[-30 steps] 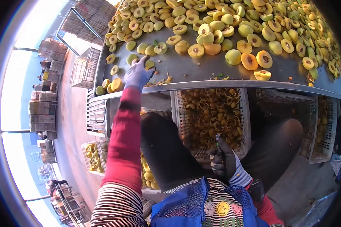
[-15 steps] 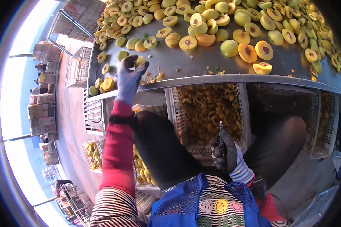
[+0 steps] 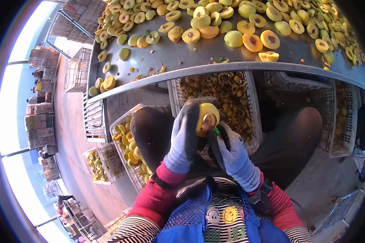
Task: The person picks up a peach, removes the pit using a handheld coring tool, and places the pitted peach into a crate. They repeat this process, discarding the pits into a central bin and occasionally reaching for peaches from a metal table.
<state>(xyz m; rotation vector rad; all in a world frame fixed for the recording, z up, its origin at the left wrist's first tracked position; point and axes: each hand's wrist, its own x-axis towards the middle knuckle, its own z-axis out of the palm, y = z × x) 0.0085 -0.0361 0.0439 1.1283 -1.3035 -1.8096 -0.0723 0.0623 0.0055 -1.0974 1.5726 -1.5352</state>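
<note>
Gloved in grey with dark fingers, my left hand (image 3: 181, 131) is wrapped around a yellow peach half (image 3: 205, 110), its cut face turned toward my right hand. My gloved right hand (image 3: 234, 156) is closed on a small pitting tool (image 3: 217, 131). Only a green bit of it shows clearly; its tip is at the brown pit hollow in the peach half. Both hands meet above my lap, just in front of a white crate (image 3: 253, 109) holding brownish pits and scraps.
Many peach halves (image 3: 271, 14) lie across the metal table (image 3: 182, 52), whose raised edge (image 3: 231, 66) runs before me. Left of my knee stands a crate of yellow halves (image 3: 130, 148). Another crate (image 3: 342, 117) is at right. Stacked crates (image 3: 40, 117) and people line the far left.
My left hand has come back from the table to my lap with a peach half. The right hand has risen slightly, bringing the tool to it. The view has shifted a little.
</note>
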